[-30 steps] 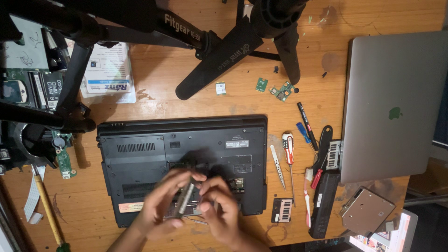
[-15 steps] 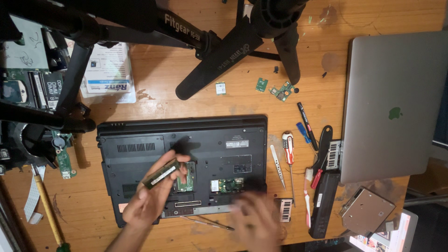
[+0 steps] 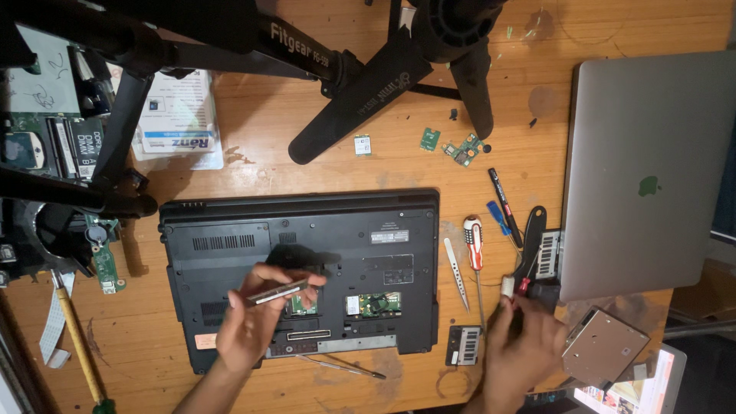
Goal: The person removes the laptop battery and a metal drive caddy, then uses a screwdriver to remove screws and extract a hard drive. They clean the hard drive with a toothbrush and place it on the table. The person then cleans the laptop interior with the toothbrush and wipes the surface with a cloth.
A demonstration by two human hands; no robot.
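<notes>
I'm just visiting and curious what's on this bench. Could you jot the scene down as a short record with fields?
Surface: wooden table
Main item: black laptop lying bottom-up, a hatch open
Left hand: pinches a thin, flat metal-edged strip above the open bay
Right hand: among the tools at the laptop's right; its grip is unclear
Nearby tools: red-and-white-handled screwdriver, metal tweezers
Right side: closed silver laptop
Top: black tripod legs

Matt black plastic laptop base (image 3: 307, 253) under left hand (image 3: 249, 326). Grained, scuffed wooden table (image 3: 307, 169). Brushed silver metal laptop lid (image 3: 652, 169) beyond right hand (image 3: 525, 345); glossy red-and-white plastic screwdriver handle (image 3: 473, 241) beside it.
</notes>
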